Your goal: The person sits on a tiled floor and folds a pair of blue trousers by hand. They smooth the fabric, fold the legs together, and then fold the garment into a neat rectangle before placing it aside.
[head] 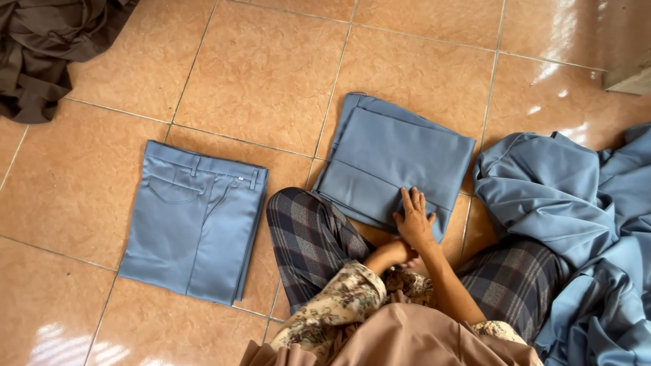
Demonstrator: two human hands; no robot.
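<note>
I see my right hand [413,220] pressed flat, grip open, on the folded blue garment [397,163] on the tiled floor [264,74]. My left hand [400,252] sits behind it, grip hidden. Folded blue trousers [193,227] lie left of that garment.

Tan tiled floor [271,74] carries 2 folded blue garments [193,224] [393,156], a blue pile [583,224], brown cloth [41,47].

You have one view only, from the camera on your head. It looks almost straight down at the tiled floor [271,68] in front of you, from seated height, so your own knees and arms fill the bottom edge. It sits close enough to show seams on the folded blue cloth [393,159], yet wide enough to catch several floor tiles around it.
</note>
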